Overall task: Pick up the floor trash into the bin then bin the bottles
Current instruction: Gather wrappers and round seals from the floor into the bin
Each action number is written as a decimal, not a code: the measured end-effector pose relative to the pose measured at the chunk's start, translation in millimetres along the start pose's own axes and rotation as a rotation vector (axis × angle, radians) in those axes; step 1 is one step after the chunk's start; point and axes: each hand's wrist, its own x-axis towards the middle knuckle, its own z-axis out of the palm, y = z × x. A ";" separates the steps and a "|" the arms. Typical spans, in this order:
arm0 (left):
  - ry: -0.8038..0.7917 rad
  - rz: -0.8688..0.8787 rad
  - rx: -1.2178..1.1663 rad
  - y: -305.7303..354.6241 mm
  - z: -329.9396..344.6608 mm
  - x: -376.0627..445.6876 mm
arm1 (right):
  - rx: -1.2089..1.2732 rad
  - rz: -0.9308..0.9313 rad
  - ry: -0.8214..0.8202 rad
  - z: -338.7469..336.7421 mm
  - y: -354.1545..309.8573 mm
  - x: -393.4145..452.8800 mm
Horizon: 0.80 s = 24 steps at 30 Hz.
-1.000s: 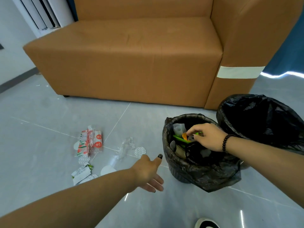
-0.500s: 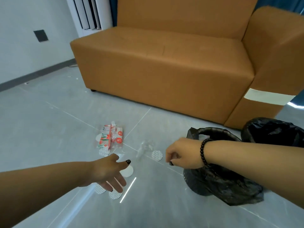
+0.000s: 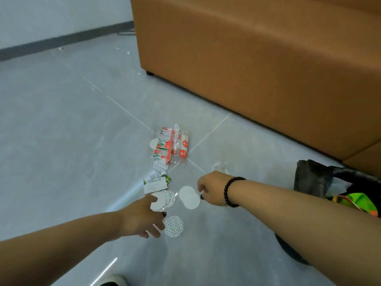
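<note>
Reaching low, the left hand [image 3: 142, 220] is spreading relaxed fingers over the white discs [image 3: 168, 226], empty. Beyond, the right hand [image 3: 211, 188] is curling at a disc's edge; whether it is pinching is unclear. Sliding fingernails under flat discs should help, wrappers [image 3: 171, 145] waiting farther off, bin [image 3: 315, 182] at right.

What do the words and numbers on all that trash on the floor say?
"12": that much shows in a blurred line of digits on the white and green wrapper; the rest is unreadable.
Red and white wrappers: printing and round red marks, too blurred to read.
Patterned round discs: rows of grey dashes, no letters I can make out.
Plain white discs: no text.
</note>
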 end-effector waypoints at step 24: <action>0.045 0.031 -0.217 8.2 -48.3 18.3 | 0.089 0.197 0.075 43.4 -14.9 167.8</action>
